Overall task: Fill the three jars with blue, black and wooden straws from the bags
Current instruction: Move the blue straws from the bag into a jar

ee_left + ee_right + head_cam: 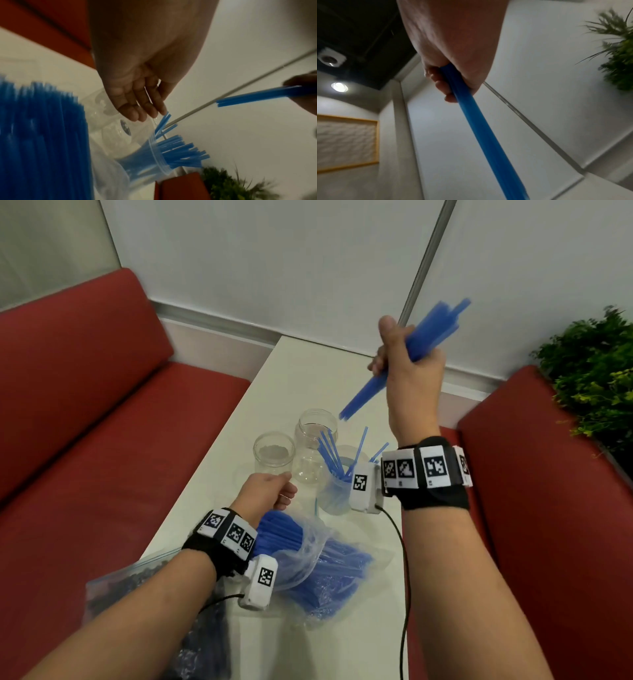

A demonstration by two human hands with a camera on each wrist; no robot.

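Above table (301, 378), right hand (407, 368) raised.

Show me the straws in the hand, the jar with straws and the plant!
bundle of blue straws (363, 395), head view, lower shaft.
jar with straws (154, 159), left wrist view, rim.
plant (596, 371), head view, leaves.

right hand (453, 54) | fingers (436, 83) curled round blue straws (488, 142) | plant (619, 56) upper right

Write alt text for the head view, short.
The right hand grips a raised bundle of blue plastic straws above three clear plastic jars on a white table; one jar already holds blue straws. The left hand, holding nothing, hovers over a clear plastic bag of blue straws.
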